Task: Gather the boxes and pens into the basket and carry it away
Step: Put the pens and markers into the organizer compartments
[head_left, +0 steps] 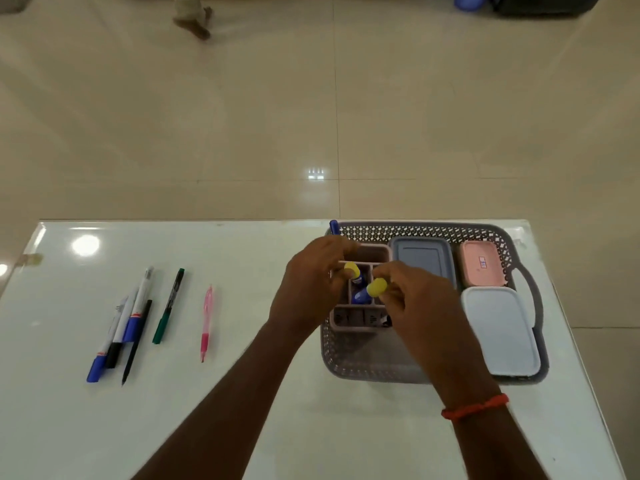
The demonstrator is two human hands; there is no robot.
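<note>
A grey perforated basket [415,230] sits on the right of the white table. Inside it lie a grey-blue lidded box [420,258], a pink lidded box [481,263], a white lidded box [500,336] and a pink compartment organiser [360,318]. My left hand [310,289] pinches a blue tube with a yellow cap [352,270] over the organiser. My right hand [415,306] pinches a second yellow-capped blue tube [372,291], tilted into a compartment. On the table's left lie several pens: a pink pen [206,322], a green marker [168,306] and a cluster of blue, white and black pens [121,327].
The table's far edge [173,220] runs just behind the basket, with tiled floor beyond. A blue pen tip [333,226] pokes up at the basket's far left corner. A person's foot [194,20] is on the floor far back. Dark objects [536,5] stand at the top right.
</note>
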